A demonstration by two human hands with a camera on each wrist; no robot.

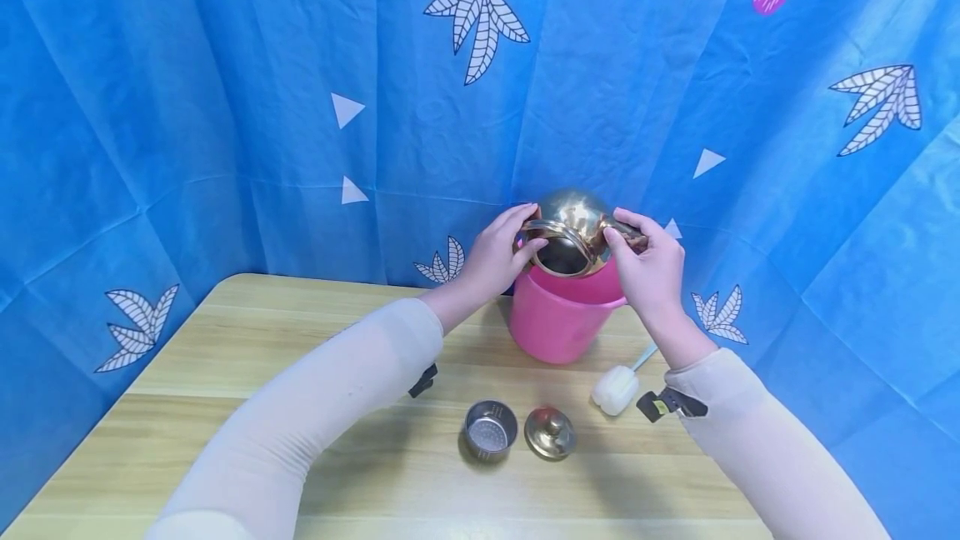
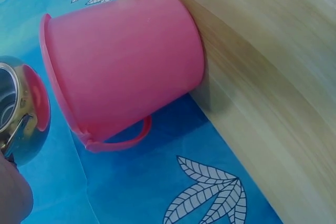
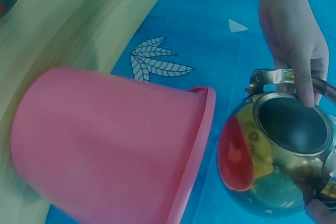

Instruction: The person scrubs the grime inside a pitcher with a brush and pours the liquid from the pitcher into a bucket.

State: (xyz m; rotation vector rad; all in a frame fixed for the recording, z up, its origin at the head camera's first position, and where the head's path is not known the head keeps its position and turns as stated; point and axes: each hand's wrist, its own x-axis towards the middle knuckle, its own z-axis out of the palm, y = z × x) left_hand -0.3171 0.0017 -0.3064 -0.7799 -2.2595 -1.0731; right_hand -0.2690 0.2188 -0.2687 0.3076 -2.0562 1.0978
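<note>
A shiny gold metal teapot (image 1: pixel 576 208), lid off, is held over the pink bucket (image 1: pixel 558 325), its round mouth tilted toward me. My left hand (image 1: pixel 495 255) grips the teapot's handle, the thumb near the mouth's rim; the right wrist view shows this hand (image 3: pixel 296 38) on the handle (image 3: pixel 278 76). With thumb and fingers, my right hand (image 1: pixel 651 265) pinches the spout (image 1: pixel 628 233) on the other side. In the left wrist view, only part of the teapot (image 2: pixel 32 142) shows beside the bucket. The bucket's inside is mostly hidden.
On the wooden table (image 1: pixel 262 340) stand a small metal strainer cup (image 1: pixel 491 430) and, beside it, a gold lid (image 1: pixel 550 433). A white sponge brush (image 1: pixel 617 390) with a pale handle lies right of the bucket. Blue patterned curtain (image 1: pixel 300 107) hangs behind.
</note>
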